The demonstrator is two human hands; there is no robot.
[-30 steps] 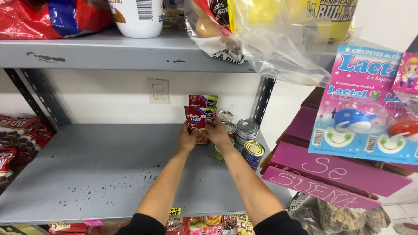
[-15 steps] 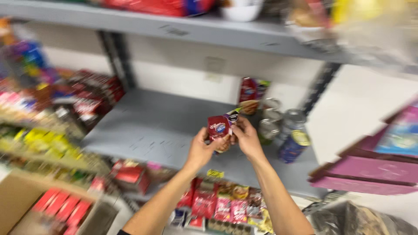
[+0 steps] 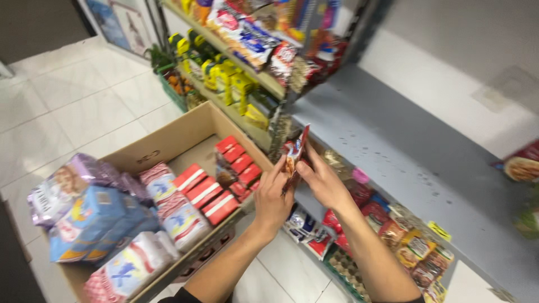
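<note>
My left hand [image 3: 272,197] and my right hand [image 3: 320,179] both grip one small red and white snack packet [image 3: 294,153], held upright in front of the grey metal shelf [image 3: 393,146]. The packet hangs above the right edge of an open cardboard box [image 3: 168,140]. Inside the box lie rows of red packets [image 3: 216,188] and several soft bags in blue, purple and pink [image 3: 112,224].
Shelves at the back left hold yellow packets [image 3: 236,84] and mixed bags [image 3: 247,33]. Below the grey shelf a lower row carries colourful snack packets [image 3: 404,241]. A red packet [image 3: 525,163] stands at the shelf's far right. White floor tiles [image 3: 67,95] stretch to the left.
My hands have pulled the packet away from the stack at the back of the shelf. The view has swung left and down, bringing the cardboard box into sight.
</note>
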